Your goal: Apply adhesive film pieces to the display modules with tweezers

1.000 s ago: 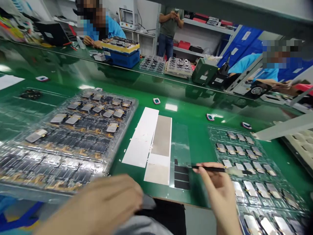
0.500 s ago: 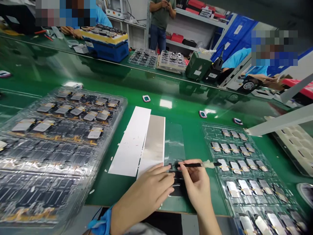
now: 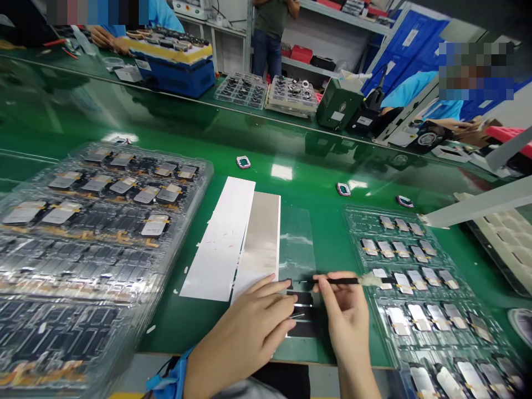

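Note:
My left hand [image 3: 253, 316] lies with fingers stretched over a clear plastic sheet [image 3: 296, 235] bearing black strips [image 3: 302, 328]. Its index fingertip rests at a small dark piece near the sheet's left edge. In my right hand [image 3: 347, 310] is a slim black tool [image 3: 338, 281] with a fine tip, pinched between thumb and fingers. Pale wrapping covers part of its shaft, and the tip points left, just above the sheet. Beside the clear sheet lie a greyish sheet [image 3: 261, 233] and a white sheet [image 3: 220, 238] with small scraps on it.
Stacked clear trays [image 3: 103, 221] of small screen parts stand left. Another tray [image 3: 357, 233] with silvery parts is at right, below a pale slanted post [image 3: 469, 206]. Small framed pieces, among them one [image 3: 243, 162], lie farther back. Co-workers [image 3: 415, 91] are across the bench.
My right hand has drawn the black tool a little to the right, away from my left fingertips. My left hand stays nearly in place. The view has tilted slightly down.

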The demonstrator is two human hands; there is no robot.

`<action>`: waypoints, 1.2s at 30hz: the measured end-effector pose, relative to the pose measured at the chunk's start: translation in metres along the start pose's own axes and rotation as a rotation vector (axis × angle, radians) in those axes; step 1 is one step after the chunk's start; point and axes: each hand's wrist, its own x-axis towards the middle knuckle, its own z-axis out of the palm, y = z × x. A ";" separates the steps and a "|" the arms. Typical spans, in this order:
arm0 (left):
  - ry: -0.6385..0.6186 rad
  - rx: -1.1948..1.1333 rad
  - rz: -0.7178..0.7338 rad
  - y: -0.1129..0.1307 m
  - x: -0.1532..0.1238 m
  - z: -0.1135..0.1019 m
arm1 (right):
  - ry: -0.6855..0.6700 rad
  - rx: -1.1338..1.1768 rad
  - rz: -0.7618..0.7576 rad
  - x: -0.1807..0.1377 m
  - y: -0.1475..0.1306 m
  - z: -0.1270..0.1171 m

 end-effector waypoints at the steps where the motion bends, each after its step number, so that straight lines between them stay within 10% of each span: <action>1: 0.027 -0.025 -0.005 0.001 -0.001 -0.002 | 0.017 0.031 0.004 0.000 -0.001 -0.002; 9: 0.333 -0.051 -0.119 -0.001 -0.003 -0.003 | -0.009 0.405 0.170 -0.021 -0.023 0.018; 20: 0.257 -0.110 -0.193 -0.003 -0.001 -0.002 | -0.046 0.191 -0.313 -0.040 -0.039 0.052; 36: 0.244 -0.050 -0.220 -0.007 -0.003 -0.001 | -0.028 0.206 -0.383 -0.040 -0.029 0.065</action>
